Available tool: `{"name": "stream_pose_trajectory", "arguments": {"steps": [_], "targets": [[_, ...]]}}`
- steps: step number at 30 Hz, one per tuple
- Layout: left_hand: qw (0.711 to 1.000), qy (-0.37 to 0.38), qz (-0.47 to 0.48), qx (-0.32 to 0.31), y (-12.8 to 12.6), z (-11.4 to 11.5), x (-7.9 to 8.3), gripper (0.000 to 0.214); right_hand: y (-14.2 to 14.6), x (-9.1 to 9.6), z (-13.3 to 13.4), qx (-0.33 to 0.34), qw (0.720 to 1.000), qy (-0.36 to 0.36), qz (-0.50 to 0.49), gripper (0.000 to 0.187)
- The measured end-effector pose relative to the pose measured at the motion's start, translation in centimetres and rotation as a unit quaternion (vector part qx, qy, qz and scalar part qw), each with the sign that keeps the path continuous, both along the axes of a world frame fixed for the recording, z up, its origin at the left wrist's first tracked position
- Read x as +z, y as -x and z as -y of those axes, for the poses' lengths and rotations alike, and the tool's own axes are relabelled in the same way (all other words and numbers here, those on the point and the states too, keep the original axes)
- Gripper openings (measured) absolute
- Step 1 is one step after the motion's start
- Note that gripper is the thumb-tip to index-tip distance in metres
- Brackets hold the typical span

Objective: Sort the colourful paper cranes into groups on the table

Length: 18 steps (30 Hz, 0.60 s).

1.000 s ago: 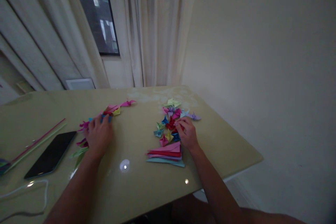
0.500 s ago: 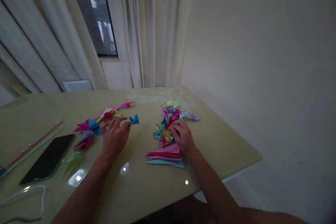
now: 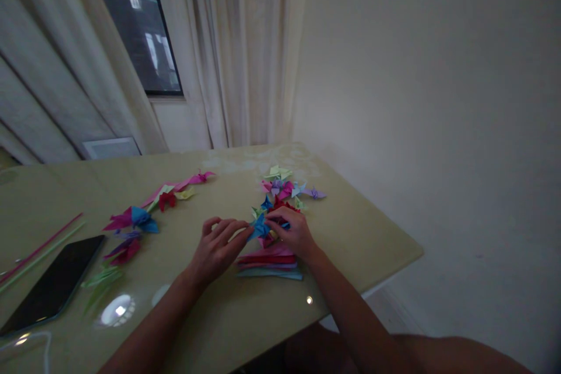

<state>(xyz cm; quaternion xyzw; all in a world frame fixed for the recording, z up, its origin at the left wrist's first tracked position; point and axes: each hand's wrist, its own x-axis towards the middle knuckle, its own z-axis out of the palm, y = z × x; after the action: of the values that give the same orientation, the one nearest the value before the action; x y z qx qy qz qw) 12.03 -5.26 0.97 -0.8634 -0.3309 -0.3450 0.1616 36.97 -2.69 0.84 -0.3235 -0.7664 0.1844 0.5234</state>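
Pinching the blue folded paper piece (image 3: pixel 259 227) at its left end, the person's left hand (image 3: pixel 218 248) is holding it between thumb and fingertips. The right hand (image 3: pixel 293 232) is lying just to its right with fingers curled, touching the other side; whether it is really gripping, one cannot tell. The piece is sitting directly between both hands, equally near to each, in the right half of the tabletop (image 3: pixel 359 234), with its long axis seeming to run from hand to hand. A stack of flat coloured sheets (image 3: pixel 269 263) is lying just beside it toward the near edge, and a pile of folded figures (image 3: pixel 284 190) is lying toward the far edge.
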Motion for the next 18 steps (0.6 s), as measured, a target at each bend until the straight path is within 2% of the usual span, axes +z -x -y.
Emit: {"name": "stream_pose_trajectory", "arguments": {"steps": [2,3,4,6,9,11,13,14,18], "targets": [[1.000,0.005,-0.006,0.017,0.2,-0.5,0.2,0.027,-0.1,0.1,-0.1,-0.029,0.999,-0.001,-0.016,0.018],[0.999,0.012,-0.002,0.046,0.5,-0.9,0.3,0.026,-0.4,0.2,-0.2,-0.058,0.998,-0.009,-0.028,0.017],[0.995,0.021,0.007,0.093,1.1,-1.3,0.4,0.025,-0.8,0.3,-0.3,-0.095,0.994,-0.019,-0.044,0.017],[0.971,0.044,0.029,0.235,3.0,-2.0,0.6,0.029,-2.3,0.6,-0.8,-0.186,0.977,-0.043,-0.090,0.017],[0.883,0.111,0.045,0.454,7.6,-2.6,0.6,0.047,-5.7,0.9,-1.6,-0.325,0.930,-0.057,-0.159,0.024],[0.817,0.179,0.052,0.546,10.7,-2.8,0.3,0.054,-8.0,0.6,-2.1,-0.383,0.907,-0.046,-0.171,0.029],[0.776,0.220,0.053,0.588,12.9,-2.9,0.1,0.050,-9.8,0.1,-2.7,-0.410,0.899,-0.018,-0.154,0.032],[0.770,0.230,0.049,0.593,13.5,-3.0,0.1,0.046,-10.3,-0.3,-3.0,-0.418,0.898,-0.005,-0.140,0.033],[0.803,0.245,0.010,0.544,13.1,-3.5,0.4,0.035,-10.6,-1.6,-4.3,-0.416,0.905,0.033,-0.078,0.037]]}}
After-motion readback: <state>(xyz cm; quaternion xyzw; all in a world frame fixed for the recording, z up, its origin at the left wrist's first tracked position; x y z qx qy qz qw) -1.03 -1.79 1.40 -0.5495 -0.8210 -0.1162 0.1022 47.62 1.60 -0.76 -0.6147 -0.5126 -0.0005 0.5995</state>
